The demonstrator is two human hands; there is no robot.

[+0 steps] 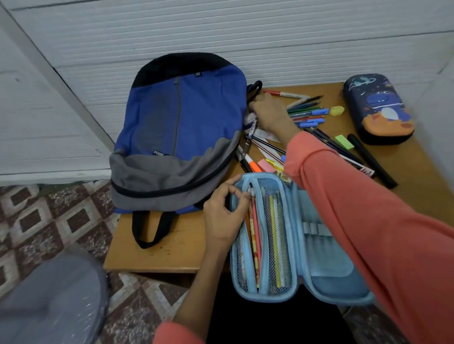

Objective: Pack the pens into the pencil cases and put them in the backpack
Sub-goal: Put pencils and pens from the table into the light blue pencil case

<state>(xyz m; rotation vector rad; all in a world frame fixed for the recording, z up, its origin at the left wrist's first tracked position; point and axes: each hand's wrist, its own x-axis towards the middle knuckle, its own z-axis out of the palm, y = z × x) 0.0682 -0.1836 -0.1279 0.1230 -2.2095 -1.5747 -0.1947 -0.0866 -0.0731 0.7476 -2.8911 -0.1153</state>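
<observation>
Your left hand (223, 214) pinches pencils (255, 233) in the open light-blue pencil case (328, 274), which overhangs the table (172, 248) edge and could tip. Your right hand (267, 112) reaches among loose pens (309, 112), grip unclear.

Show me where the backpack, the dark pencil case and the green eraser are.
backpack (204, 115): head view, blue front panel.
dark pencil case (377, 107): head view, printed lid.
green eraser (344, 142): head view, top face.
</observation>
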